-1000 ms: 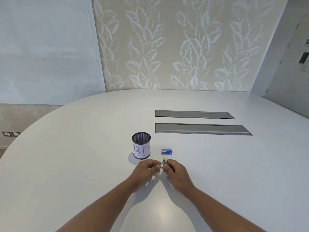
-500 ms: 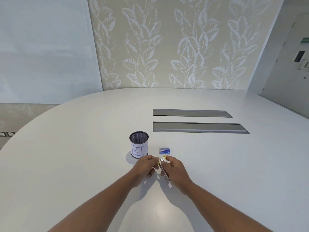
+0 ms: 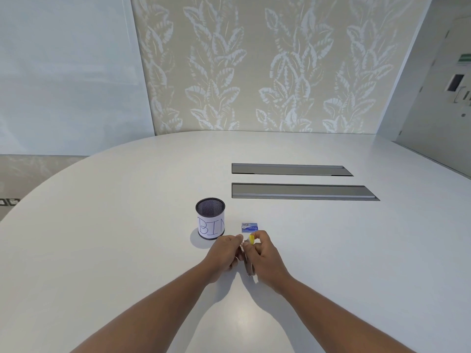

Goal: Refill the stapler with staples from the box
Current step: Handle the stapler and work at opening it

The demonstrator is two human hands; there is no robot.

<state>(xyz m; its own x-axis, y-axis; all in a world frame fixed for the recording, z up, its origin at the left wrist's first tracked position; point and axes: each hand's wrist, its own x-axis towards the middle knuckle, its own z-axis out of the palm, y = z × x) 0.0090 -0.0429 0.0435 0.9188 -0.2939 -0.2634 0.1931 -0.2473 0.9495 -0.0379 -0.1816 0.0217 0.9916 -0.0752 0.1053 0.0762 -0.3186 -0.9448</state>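
On the white table [image 3: 102,250], a mesh cup labelled BIN [image 3: 210,219] is standing left of the staple box [image 3: 249,227]. Right hand [image 3: 265,258] is gripping the yellow-tipped stapler [image 3: 248,256], fingers curled closed around it; left hand [image 3: 224,253] is pinching its front end, fingertips together.

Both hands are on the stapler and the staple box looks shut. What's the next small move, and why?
Probably free the left hand and reach for the staple box, while the right hand holds the stapler. The box lies just beyond the hands, apparently closed, untouched.
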